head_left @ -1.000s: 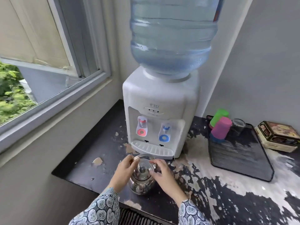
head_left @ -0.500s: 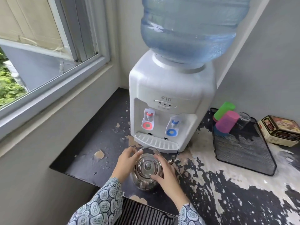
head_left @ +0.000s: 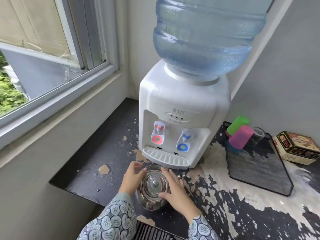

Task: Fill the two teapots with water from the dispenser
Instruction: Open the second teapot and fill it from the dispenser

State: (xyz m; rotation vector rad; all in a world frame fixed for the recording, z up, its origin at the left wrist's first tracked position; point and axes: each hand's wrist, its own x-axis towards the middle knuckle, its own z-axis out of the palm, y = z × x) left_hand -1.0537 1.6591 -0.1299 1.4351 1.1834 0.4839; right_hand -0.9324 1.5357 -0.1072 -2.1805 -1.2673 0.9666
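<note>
One teapot [head_left: 155,187], lid on, stands on the worktop [head_left: 107,163] just before the dispenser [head_left: 181,108], left hand [head_left: 132,177] and right hand [head_left: 174,186] cupping its sides; filling seems not yet begun, no second teapot visible.

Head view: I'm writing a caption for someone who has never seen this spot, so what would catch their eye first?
The big blue water bottle on the white dispenser stands out at the back of the peeling black counter. Below its red and blue taps, a shiny steel teapot, lid on, sits between the left hand and right hand. Green and pink cups lie at the right.
</note>
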